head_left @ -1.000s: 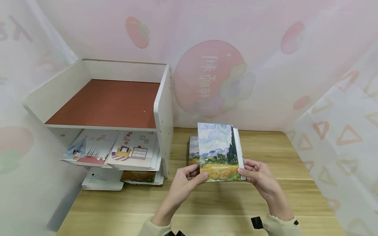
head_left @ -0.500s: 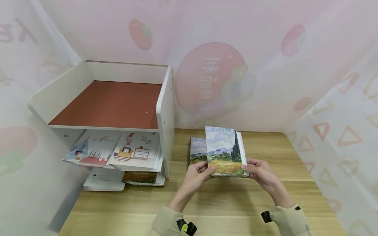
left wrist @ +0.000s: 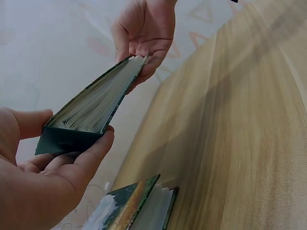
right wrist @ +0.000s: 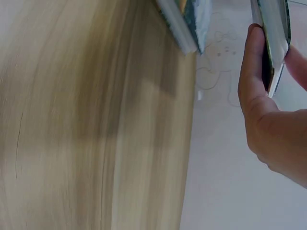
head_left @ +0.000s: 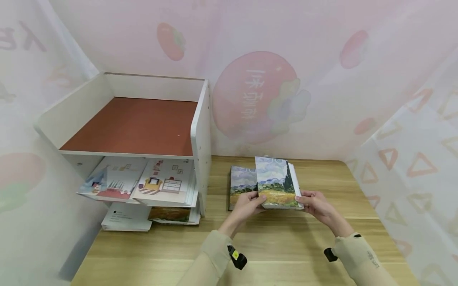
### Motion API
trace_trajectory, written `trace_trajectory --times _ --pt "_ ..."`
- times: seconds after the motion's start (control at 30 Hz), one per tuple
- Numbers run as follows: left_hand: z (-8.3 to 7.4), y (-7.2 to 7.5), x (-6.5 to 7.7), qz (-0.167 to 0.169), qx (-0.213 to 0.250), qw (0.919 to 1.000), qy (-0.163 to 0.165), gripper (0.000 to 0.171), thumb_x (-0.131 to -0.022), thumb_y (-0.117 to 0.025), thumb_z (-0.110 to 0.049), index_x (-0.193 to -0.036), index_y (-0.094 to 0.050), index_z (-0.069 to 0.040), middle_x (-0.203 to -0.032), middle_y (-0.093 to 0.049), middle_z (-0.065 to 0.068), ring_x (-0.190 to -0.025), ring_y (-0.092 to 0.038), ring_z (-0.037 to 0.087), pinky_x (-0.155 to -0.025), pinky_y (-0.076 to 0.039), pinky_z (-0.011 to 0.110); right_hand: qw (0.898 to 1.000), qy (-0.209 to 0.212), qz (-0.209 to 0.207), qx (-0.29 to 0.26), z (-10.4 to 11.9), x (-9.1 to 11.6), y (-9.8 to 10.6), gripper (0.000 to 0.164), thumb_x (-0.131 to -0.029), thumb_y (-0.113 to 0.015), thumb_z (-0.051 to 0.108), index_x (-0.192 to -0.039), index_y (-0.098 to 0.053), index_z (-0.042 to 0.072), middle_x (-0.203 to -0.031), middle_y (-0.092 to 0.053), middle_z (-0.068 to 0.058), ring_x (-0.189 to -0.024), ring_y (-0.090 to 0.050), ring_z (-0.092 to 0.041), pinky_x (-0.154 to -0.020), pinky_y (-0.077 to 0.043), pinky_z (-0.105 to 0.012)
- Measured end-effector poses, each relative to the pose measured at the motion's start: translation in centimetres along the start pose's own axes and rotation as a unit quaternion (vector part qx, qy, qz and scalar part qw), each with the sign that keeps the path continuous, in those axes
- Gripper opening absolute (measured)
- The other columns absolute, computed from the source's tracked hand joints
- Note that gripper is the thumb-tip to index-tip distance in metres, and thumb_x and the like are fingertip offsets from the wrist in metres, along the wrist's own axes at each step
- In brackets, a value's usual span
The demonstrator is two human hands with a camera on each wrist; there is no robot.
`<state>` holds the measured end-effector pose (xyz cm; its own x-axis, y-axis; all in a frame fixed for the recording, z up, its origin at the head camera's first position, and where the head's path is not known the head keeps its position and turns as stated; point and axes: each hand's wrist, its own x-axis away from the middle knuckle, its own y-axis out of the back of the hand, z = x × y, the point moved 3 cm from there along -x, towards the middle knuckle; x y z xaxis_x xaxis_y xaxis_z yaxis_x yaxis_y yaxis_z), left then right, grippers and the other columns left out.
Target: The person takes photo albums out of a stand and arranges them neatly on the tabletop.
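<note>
A photo album (head_left: pixel 274 182) with a painted landscape cover is held above the table between both hands. My left hand (head_left: pixel 247 206) grips its left side, thumb on the cover and fingers underneath. On the other side my right hand (head_left: pixel 318 204) pinches the page-edge side. In the left wrist view the album's dark green spine and page block (left wrist: pixel 91 105) show between the hands. A second album (head_left: pixel 240 184) with the same kind of cover lies on the table, behind and left of the held one, partly hidden by it and the left hand.
A white shelf unit (head_left: pixel 201 147) with a red-brown top board (head_left: pixel 139 125) stands at the left. Several illustrated books (head_left: pixel 162 184) fill its middle level; a white book (head_left: pixel 127 217) and another landscape-covered album (head_left: pixel 169 214) stick out below. Printed cloth (head_left: pixel 322 99) hangs behind the wooden table (head_left: pixel 279 246).
Both hands have moved the held album slightly right and lower toward the table, uncovering more of the album behind it. The grip stays the same.
</note>
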<state>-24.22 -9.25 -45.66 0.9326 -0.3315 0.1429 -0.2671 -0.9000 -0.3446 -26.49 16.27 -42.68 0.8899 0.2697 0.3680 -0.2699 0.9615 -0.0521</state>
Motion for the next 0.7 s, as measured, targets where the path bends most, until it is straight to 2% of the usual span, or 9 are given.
trace_trajectory --times 0.07,0.23,0.37,0.47,0.53,0.6,0.7 --pt "0.0 -0.3 -0.7 -0.002 -0.007 1.0 0.004 0.043 -0.1 -0.062 -0.02 -0.134 -0.054 0.005 -0.124 -0.06 0.014 -0.119 -0.057 0.028 -0.096 -0.049 0.046 1.0 -0.004 0.004 -0.011 -0.1 -0.4 0.6 0.053 -0.097 -0.061 0.003 -0.137 -0.035 -0.021 -0.099 -0.066 -0.008 -0.084 -0.065 -0.014 -0.078 -0.056 -0.029" --pt "0.2 -0.7 -1.8 -0.015 -0.044 0.9989 0.007 0.033 -0.101 -0.059 -0.021 -0.125 -0.062 0.001 -0.118 -0.061 0.01 -0.112 -0.061 0.027 -0.095 -0.05 0.05 0.999 -0.022 0.012 -0.031 -0.6 -1.0 1.4 0.051 -0.099 -0.057 0.003 -0.138 -0.032 -0.021 -0.099 -0.063 -0.009 -0.083 -0.063 -0.013 -0.08 -0.056 -0.029" --pt "0.4 -0.9 -2.4 -0.02 -0.057 0.9982 0.009 0.027 -0.101 -0.059 -0.023 -0.117 -0.066 -0.002 -0.115 -0.061 0.009 -0.108 -0.063 0.026 -0.093 -0.051 0.049 0.999 -0.028 0.011 -0.042 -1.0 -1.3 1.9 0.041 -0.1 -0.055 0.002 -0.131 -0.039 -0.019 -0.096 -0.063 -0.008 -0.08 -0.062 -0.012 -0.073 -0.055 -0.026" --pt "0.7 -0.9 -2.9 -0.026 -0.056 0.998 0.011 0.023 -0.101 -0.059 -0.023 -0.11 -0.068 -0.003 -0.114 -0.06 0.008 -0.11 -0.061 0.026 -0.093 -0.051 0.049 0.998 -0.029 0.02 -0.053 -1.3 -1.7 2.2 0.027 -0.1 -0.054 0.0 -0.121 -0.05 -0.016 -0.098 -0.065 -0.01 -0.084 -0.064 -0.014 -0.076 -0.056 -0.026" --pt "1.1 -1.0 -3.2 -0.028 -0.06 0.9977 0.013 0.021 -0.102 -0.058 -0.022 -0.093 -0.064 -0.004 -0.106 -0.059 0.008 -0.106 -0.062 0.025 -0.092 -0.052 0.049 0.998 -0.031 0.025 -0.055 -1.6 -1.9 2.4 0.019 -0.1 -0.054 -0.001 -0.113 -0.056 -0.014 -0.097 -0.065 -0.011 -0.084 -0.065 -0.015 -0.078 -0.056 -0.027" --pt "1.4 -1.1 -3.3 -0.03 -0.063 0.9974 0.015 0.027 -0.102 -0.057 -0.021 -0.08 -0.055 -0.007 -0.098 -0.056 0.007 -0.101 -0.063 0.022 -0.091 -0.053 0.047 0.997 -0.035 0.025 -0.056 -1.9 -2.0 2.6 0.017 -0.1 -0.054 -0.001 -0.111 -0.058 -0.012 -0.096 -0.066 -0.011 -0.082 -0.064 -0.014 -0.078 -0.056 -0.028" --pt "1.9 -1.2 -3.5 -0.032 -0.073 0.9966 0.021 0.038 -0.103 -0.055 -0.019 -0.071 -0.037 -0.012 -0.081 -0.046 0.005 -0.081 -0.061 0.019 -0.089 -0.054 0.045 0.998 -0.046 0.017 -0.049 -2.4 -2.3 2.9 0.022 -0.099 -0.055 0.0 -0.116 -0.055 -0.014 -0.094 -0.065 -0.01 -0.077 -0.06 -0.01 -0.076 -0.056 -0.027"
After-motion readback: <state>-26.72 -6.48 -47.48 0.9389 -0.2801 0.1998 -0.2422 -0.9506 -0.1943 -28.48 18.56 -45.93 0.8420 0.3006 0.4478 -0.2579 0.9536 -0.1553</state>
